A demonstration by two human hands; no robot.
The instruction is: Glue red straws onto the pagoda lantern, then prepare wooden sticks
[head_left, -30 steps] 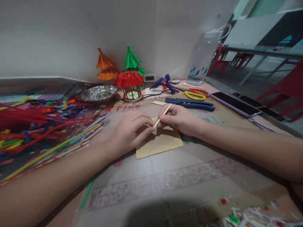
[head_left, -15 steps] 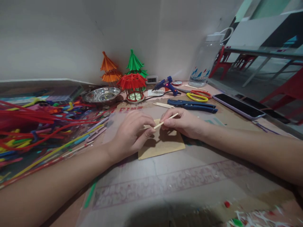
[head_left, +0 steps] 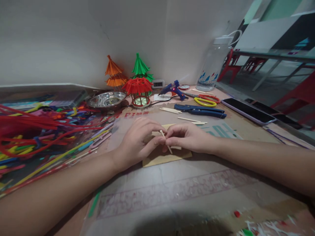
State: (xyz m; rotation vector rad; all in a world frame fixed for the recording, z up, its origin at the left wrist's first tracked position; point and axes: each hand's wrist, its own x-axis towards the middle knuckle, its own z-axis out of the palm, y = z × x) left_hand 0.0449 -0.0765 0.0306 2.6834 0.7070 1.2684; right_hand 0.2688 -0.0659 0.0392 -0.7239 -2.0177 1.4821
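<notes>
At the centre of the frame, the left hand and right hand meet, fingers pinched narrowly on a thin pale wooden stick, tilted above a flat yellow sheet. Loose pale sticks lie on the tabletop right of centre, near a dark-blue hand tool.

Left hand and right hand, close together
Thumbs and forefingers pinch; forearms spread apart behind the fingers.
</notes>
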